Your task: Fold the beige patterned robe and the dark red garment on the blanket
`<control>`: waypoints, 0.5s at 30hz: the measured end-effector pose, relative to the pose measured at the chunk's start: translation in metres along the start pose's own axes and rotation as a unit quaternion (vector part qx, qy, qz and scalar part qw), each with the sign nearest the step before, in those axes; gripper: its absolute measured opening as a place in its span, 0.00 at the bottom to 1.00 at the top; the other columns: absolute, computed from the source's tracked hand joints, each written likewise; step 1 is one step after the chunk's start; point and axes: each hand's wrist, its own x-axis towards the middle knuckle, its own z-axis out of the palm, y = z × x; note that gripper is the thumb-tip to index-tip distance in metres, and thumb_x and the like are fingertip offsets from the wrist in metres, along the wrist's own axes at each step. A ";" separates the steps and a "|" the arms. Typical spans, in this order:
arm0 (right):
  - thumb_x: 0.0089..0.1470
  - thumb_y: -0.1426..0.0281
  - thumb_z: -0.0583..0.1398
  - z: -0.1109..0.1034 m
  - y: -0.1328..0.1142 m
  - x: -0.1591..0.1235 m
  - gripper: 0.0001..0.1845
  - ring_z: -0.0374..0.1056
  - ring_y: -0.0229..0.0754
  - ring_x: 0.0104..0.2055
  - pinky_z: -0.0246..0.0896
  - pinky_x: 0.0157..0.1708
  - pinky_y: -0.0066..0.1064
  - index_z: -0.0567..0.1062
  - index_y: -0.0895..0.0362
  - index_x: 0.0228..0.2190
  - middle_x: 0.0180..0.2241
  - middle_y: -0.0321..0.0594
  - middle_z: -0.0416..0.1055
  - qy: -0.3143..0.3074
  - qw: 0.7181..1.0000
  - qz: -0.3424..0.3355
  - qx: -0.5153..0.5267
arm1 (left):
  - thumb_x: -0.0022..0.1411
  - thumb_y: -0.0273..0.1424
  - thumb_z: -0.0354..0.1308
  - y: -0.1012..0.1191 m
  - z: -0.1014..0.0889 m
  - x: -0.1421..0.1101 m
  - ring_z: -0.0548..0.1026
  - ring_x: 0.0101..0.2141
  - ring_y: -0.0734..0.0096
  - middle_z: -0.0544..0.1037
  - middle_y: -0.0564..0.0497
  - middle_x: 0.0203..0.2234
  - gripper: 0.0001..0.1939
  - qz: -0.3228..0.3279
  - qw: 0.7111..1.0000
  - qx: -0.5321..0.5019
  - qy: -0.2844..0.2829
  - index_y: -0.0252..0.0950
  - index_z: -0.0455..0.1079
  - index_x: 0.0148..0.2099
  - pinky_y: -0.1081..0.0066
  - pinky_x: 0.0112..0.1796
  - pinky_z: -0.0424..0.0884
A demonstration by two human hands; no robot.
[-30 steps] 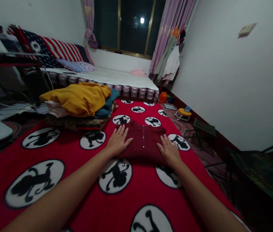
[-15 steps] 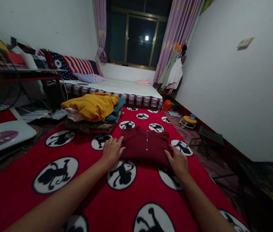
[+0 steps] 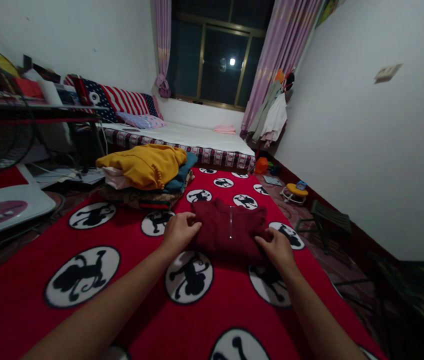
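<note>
A folded maroon top (image 3: 215,232) lies in front of me, with a thin shiny strip down its middle. My left hand (image 3: 181,230) pinches its left edge between thumb and fingers. At the right edge, my right hand (image 3: 276,245) grips the cloth the same way. The top's upper edge looks slightly rumpled. Under it spreads a red blanket (image 3: 140,290) printed with black monkey figures in white circles. Left of the top and farther off stands a pile of folded clothes, with a mustard-yellow garment (image 3: 144,162) uppermost and a teal one (image 3: 182,172) beneath.
Beyond the blanket is a bed (image 3: 189,132) below a dark window. A cluttered desk (image 3: 39,115) and a white plastic item (image 3: 13,205) stand to the left. Along the right wall are a yellow stool (image 3: 295,190), a dark folding stool (image 3: 328,217) and hanging clothes (image 3: 274,117).
My fingers have closed more tightly on both side edges of the maroon top. Its cloth now looks more bunched along the top and sides. The view has shifted slightly.
</note>
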 end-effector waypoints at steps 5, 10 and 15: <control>0.55 0.57 0.55 -0.010 -0.049 -0.004 0.23 0.72 0.51 0.42 0.59 0.38 0.35 0.69 0.58 0.46 0.39 0.47 0.76 -0.018 0.997 -0.008 -0.068 | 0.61 0.25 0.52 0.056 0.031 -0.025 0.76 0.40 0.66 0.79 0.49 0.38 0.12 0.163 0.987 0.000 0.009 0.39 0.75 0.43 0.69 0.44 0.69; 0.53 0.41 0.48 -0.011 -0.080 0.002 0.38 0.72 0.55 0.46 0.60 0.41 0.40 0.64 0.50 0.56 0.41 0.47 0.76 -0.147 0.977 -0.082 -0.135 | 0.57 0.21 0.51 0.068 0.077 -0.061 0.67 0.54 0.50 0.71 0.35 0.51 0.25 0.298 0.948 0.082 -0.071 0.32 0.67 0.57 0.49 0.57 0.59; 0.48 0.44 0.56 0.009 -0.094 0.003 0.26 0.72 0.51 0.42 0.61 0.36 0.35 0.77 0.48 0.39 0.37 0.43 0.77 -0.124 0.969 -0.100 -0.190 | 0.58 0.22 0.51 0.050 0.089 -0.077 0.61 0.59 0.48 0.65 0.34 0.57 0.27 0.361 0.932 0.029 -0.027 0.34 0.63 0.61 0.43 0.57 0.56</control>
